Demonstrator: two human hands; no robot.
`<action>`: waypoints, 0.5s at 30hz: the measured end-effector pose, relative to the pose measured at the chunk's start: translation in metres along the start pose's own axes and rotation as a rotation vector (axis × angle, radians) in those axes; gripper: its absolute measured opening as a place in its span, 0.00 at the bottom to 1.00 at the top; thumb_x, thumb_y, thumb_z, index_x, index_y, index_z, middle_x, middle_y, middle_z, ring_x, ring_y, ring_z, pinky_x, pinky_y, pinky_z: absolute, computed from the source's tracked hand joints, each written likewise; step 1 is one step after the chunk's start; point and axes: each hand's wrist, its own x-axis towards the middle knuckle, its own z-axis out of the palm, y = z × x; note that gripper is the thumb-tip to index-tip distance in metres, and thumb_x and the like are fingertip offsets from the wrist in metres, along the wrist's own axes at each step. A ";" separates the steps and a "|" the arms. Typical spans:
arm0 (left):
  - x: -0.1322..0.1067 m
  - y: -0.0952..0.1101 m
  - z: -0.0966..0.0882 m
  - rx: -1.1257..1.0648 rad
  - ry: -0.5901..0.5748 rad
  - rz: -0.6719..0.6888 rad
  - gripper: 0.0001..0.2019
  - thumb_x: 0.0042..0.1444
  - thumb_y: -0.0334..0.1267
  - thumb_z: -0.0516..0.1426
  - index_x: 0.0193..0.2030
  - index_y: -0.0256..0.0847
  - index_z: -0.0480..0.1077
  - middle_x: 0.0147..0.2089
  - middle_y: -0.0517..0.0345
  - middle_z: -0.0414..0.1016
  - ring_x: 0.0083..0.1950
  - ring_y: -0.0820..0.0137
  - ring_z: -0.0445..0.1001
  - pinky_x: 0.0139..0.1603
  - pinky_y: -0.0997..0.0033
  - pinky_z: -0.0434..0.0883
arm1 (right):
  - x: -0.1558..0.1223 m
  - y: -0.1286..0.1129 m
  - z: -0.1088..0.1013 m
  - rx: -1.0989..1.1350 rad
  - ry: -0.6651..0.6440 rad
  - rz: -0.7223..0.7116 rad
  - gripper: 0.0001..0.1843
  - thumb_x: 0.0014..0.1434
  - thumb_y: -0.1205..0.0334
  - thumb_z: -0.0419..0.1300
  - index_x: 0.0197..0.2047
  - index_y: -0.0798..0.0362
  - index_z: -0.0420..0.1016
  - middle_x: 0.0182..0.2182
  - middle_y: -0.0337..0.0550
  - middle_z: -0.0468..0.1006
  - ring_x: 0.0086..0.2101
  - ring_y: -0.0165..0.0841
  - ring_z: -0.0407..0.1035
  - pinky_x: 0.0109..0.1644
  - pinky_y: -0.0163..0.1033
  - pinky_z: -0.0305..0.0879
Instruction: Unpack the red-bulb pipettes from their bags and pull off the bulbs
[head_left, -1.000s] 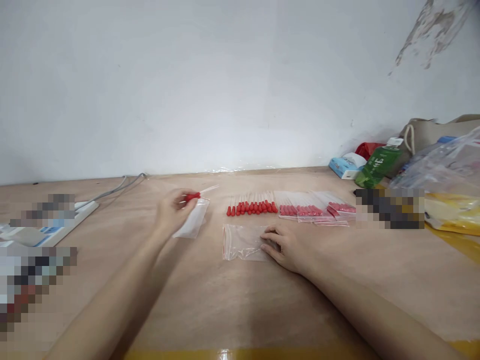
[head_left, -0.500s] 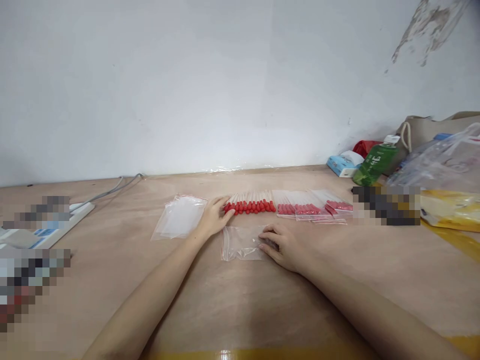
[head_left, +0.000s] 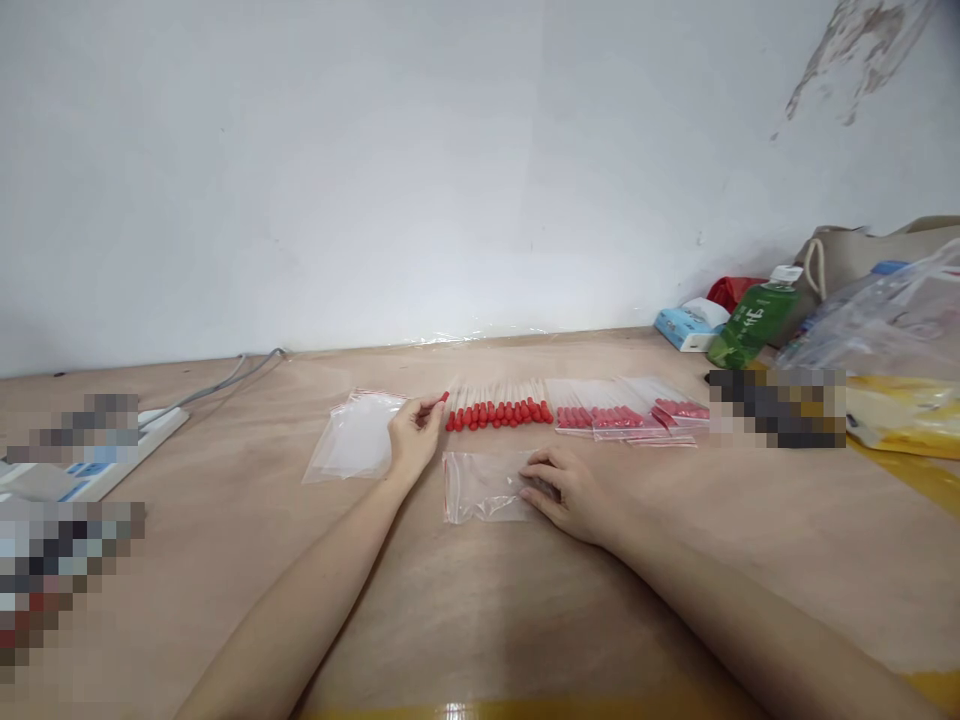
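Observation:
A row of clear droppers with red bulbs (head_left: pixel 501 411) lies on the brown table. My left hand (head_left: pixel 415 437) is at the row's left end, its fingers pinched on one red-bulbed dropper (head_left: pixel 444 398). To the left of that hand lies a stack of empty clear zip bags (head_left: pixel 352 438). My right hand (head_left: pixel 566 491) rests flat with spread fingers on a single clear zip bag (head_left: pixel 478 487) in front of the row. Right of the row lie filled bags of red-bulbed droppers (head_left: pixel 630 415).
A white power strip with a grey cable (head_left: pixel 112 447) sits at the left. At the right stand a green bottle (head_left: pixel 746 326), a blue tissue pack (head_left: pixel 688 326), a beige bag (head_left: pixel 862 262) and clear and yellow plastic bags (head_left: pixel 896 365). A white wall (head_left: pixel 420 170) backs the table.
My left hand set the bag stack down, reached right to the row of droppers and has now pinched one at the left end. My right hand stayed on the single bag.

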 end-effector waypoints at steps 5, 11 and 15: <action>-0.002 -0.003 -0.005 0.046 -0.052 -0.055 0.11 0.47 0.42 0.57 0.32 0.36 0.73 0.32 0.54 0.76 0.32 0.70 0.73 0.35 0.71 0.70 | -0.001 0.001 0.002 0.005 0.004 0.010 0.11 0.55 0.60 0.55 0.42 0.50 0.72 0.39 0.47 0.71 0.40 0.35 0.67 0.45 0.43 0.66; -0.006 0.000 -0.007 0.115 -0.071 -0.107 0.11 0.47 0.44 0.56 0.31 0.37 0.70 0.28 0.58 0.73 0.28 0.73 0.70 0.31 0.73 0.68 | 0.000 0.001 0.002 -0.008 0.013 0.001 0.11 0.55 0.60 0.55 0.41 0.49 0.72 0.40 0.46 0.71 0.40 0.35 0.67 0.45 0.43 0.66; -0.004 -0.002 -0.008 0.173 -0.050 -0.122 0.10 0.48 0.44 0.55 0.29 0.38 0.69 0.27 0.58 0.72 0.28 0.72 0.70 0.33 0.72 0.67 | -0.001 0.002 0.001 -0.017 -0.003 -0.002 0.11 0.55 0.60 0.55 0.42 0.49 0.72 0.39 0.46 0.72 0.40 0.35 0.68 0.45 0.43 0.66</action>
